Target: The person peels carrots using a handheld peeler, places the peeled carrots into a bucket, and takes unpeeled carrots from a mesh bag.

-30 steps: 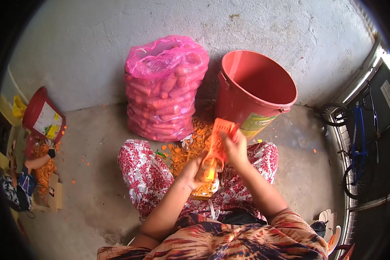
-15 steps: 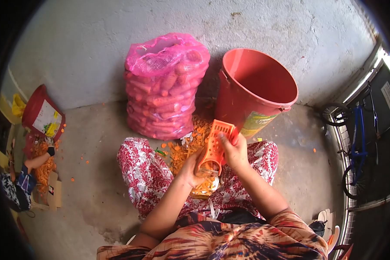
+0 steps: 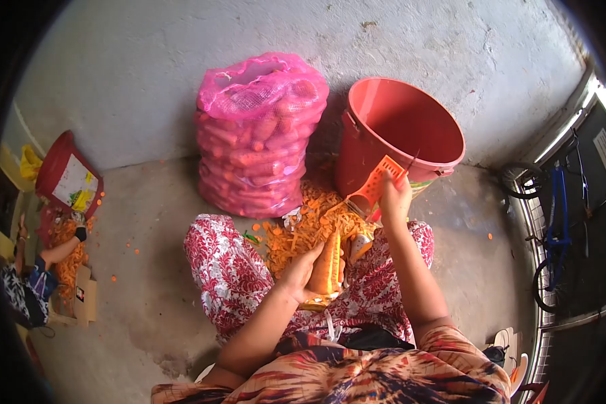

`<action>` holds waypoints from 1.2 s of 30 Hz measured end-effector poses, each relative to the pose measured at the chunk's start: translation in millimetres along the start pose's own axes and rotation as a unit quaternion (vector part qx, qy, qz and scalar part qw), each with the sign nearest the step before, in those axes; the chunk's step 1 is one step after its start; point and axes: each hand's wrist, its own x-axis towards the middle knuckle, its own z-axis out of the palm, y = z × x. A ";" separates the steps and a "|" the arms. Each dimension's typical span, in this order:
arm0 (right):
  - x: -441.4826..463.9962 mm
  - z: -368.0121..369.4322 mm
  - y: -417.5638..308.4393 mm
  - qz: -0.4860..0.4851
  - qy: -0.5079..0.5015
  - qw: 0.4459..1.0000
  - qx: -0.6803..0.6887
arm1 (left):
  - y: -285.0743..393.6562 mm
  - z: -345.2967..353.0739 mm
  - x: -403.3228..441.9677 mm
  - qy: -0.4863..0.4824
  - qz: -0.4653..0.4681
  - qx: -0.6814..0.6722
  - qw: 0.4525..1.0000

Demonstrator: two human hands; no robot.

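My left hand [image 3: 299, 275] is wrapped round a thick carrot [image 3: 327, 264], held tip upward above my lap. A paler strip runs down its side where the skin is off. Raised to the right, my right hand [image 3: 395, 198] grips an orange plastic peeler [image 3: 376, 183] with holes in its flat body. Beside the peeler a thin dark pointed thing sticks up; I cannot tell what it is. Carrot peelings [image 3: 289, 244] lie heaped on the floor between my knees. Another carrot end [image 3: 361, 245] shows by my right knee, partly hidden.
A pink mesh sack [image 3: 252, 158] full of carrots and a large red bucket [image 3: 357, 148] stand before the wall. At far left, another person's arm [image 3: 60, 252] reaches over peelings near a red tub [image 3: 57, 161]. A blue bicycle [image 3: 557, 222] stands at right.
My right hand has moved up and right with the peeler, away from my left hand. The carrot in my left hand now shows plainly, tip upward.
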 end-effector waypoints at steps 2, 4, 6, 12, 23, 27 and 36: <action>-18.2 5.2 -17.9 0.012 -0.053 0.998 -0.021 | 3.7 1.6 -2.0 0.034 0.020 0.005 0.999; -40.3 8.5 -30.5 0.047 -0.126 0.991 -0.005 | 8.2 2.1 0.5 0.049 0.031 -0.020 0.998; -68.6 17.2 -52.7 0.089 -0.180 0.980 0.001 | 10.2 -6.0 6.7 0.014 0.045 -0.027 0.999; -96.0 23.0 -50.0 0.050 -0.246 0.968 -0.022 | 9.2 -0.9 11.3 0.049 0.091 -0.023 0.994; -74.3 32.9 -31.1 0.075 -0.214 0.974 -0.021 | 19.2 7.0 3.4 0.086 0.087 0.048 0.991; 11.0 -4.2 39.6 -0.077 -0.041 0.988 -0.130 | 2.8 -13.9 -7.9 -0.047 0.025 0.063 0.997; -58.5 15.3 -35.9 0.088 -0.192 0.977 -0.022 | 11.4 -28.4 4.3 -0.054 0.044 -0.049 0.996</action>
